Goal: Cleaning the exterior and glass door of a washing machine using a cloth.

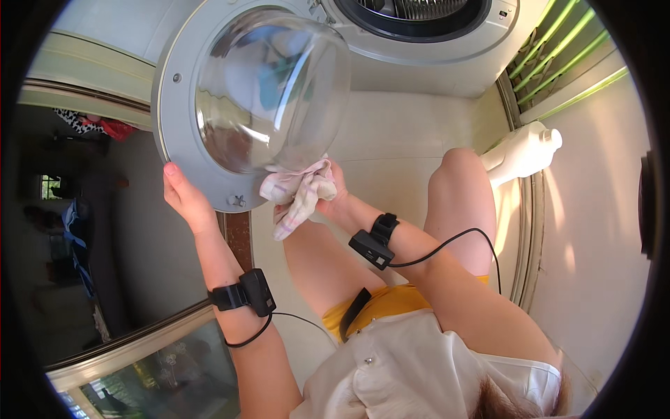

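Observation:
The round door (180,120) of a front-loading washing machine hangs open at the upper left, its bulging clear bowl (272,89) facing me. My left hand (186,196) grips the door's outer rim at its lower left, thumb on the near face. My right hand (335,191) holds a crumpled pale checked cloth (301,194) against the lower edge of the bowl; the cloth hides part of the fingers. Behind and to the right of the door stands the machine body (419,68), with its drum opening (413,15) uncovered and a dark gasket around it.
A white plastic bottle (523,149) stands by the right wall, beyond my knee. Green bars (555,47) are at the upper right. A sliding door frame (131,340) and a dark room lie left. Cables run from bands on both forearms.

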